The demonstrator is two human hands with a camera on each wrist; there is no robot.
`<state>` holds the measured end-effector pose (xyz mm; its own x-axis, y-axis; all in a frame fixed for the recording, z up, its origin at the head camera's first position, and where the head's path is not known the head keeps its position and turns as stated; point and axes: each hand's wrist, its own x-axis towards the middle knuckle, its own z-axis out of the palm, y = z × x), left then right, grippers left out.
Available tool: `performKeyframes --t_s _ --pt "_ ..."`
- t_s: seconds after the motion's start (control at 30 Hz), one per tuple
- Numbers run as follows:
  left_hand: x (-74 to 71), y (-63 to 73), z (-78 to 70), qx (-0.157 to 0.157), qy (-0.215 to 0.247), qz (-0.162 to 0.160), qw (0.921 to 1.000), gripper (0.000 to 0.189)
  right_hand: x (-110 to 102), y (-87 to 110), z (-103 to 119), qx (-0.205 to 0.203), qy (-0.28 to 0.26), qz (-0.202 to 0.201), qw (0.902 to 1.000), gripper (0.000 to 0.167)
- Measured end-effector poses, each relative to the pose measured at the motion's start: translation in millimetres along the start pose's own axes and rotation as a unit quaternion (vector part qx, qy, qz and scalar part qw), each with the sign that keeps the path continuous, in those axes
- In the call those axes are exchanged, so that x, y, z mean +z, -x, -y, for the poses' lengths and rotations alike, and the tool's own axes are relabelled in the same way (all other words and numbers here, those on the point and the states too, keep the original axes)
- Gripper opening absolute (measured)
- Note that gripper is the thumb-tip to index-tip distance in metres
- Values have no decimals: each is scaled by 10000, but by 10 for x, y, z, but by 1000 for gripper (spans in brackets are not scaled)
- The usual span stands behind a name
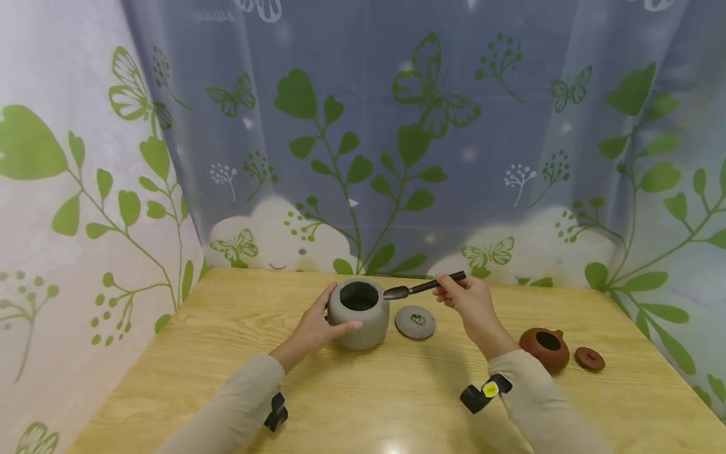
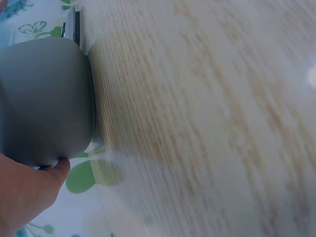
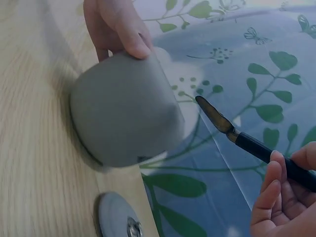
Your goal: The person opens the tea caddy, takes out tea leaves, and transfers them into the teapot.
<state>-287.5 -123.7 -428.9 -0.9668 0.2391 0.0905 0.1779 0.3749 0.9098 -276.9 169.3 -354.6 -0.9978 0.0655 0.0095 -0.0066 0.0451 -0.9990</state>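
Observation:
A round grey tea jar (image 1: 371, 328) with a wide dark mouth stands uncovered on the table. My left hand (image 1: 312, 328) grips its left side, thumb across the front and fingers round the back. With thumb and fingers, my right hand (image 1: 467, 306) pinches the dark handle of a small tea scoop (image 3: 215, 114). The scoop's bowl points left, right at the jar's rim in the head view; the right wrist view shows it raised beside the jar's upper edge. To the jar's right lies its grey lid (image 1: 416, 322), a ring-like knob on top.
Beyond my right wrist, a reddish-brown teapot (image 1: 544, 360) sits without its cover, and a small matching lid (image 1: 590, 359) lies to its right. A leaf-and-butterfly patterned curtain (image 1: 363, 246) closes off the back of the wooden table (image 1: 227, 328).

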Motion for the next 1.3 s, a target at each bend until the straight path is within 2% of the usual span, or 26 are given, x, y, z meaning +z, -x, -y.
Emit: performKeyframes --t_s 0.27,0.33,0.47,0.57,0.63,0.9,1.13,1.2,1.3 --pt "0 -13 -21 16 117 45 9999 104 366 -88 -105 -393 389 209 9982 32" --pt "-3 5 -72 -21 116 80 9999 104 439 -117 -139 -497 489 221 9973 31" --pt "-29 106 -266 -44 126 113 9998 102 581 -151 -187 -792 934 179 9923 26" --pt "-50 175 -376 -18 125 125 9998 101 676 -152 -199 -1059 1423 105 9841 20" --pt "-53 188 -385 -21 127 133 9998 100 729 -153 -207 -1245 1678 85 9779 18" --pt "-40 195 -353 8 150 132 9998 99 860 -172 -272 -1900 2340 13 9535 13" --pt "-49 204 -348 13 179 193 9997 99 916 -139 -298 -2386 2916 -1 9263 13" --pt "-31 151 -246 25 140 149 9998 101 925 -134 -298 -2425 3090 38 9196 14" --pt "0 78 -103 41 34 56 10000 103 928 -128 -299 -2410 3219 198 9154 14"
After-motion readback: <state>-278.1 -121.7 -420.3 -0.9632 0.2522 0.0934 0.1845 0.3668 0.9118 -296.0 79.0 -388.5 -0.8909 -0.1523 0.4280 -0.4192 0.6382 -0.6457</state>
